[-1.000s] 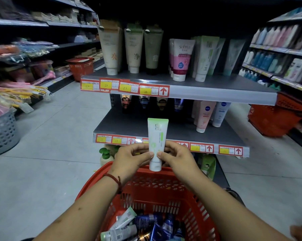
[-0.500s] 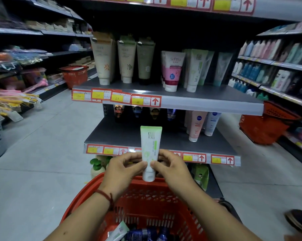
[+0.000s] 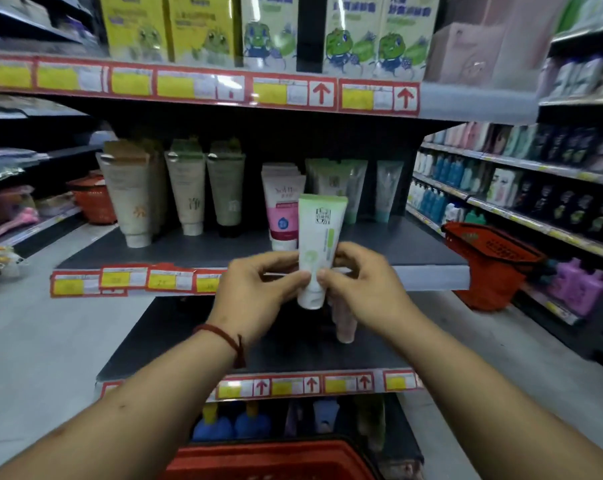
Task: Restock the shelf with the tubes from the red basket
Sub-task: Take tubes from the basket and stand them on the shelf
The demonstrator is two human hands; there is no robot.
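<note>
Head: left hand [image 3: 258, 296], right hand [image 3: 366, 289] pinch glossy tube [image 3: 322, 233].

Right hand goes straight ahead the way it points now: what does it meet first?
Probably the shelf's front edge, which the right hand overlaps. If it clears that, the held tube reaches the matching green-white tubes standing beside the pink tube. Depth is unclear.

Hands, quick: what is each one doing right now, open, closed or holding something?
Left hand: pinches the lower end of the white and green tube.
Right hand: pinches the same tube from the other side.
</note>
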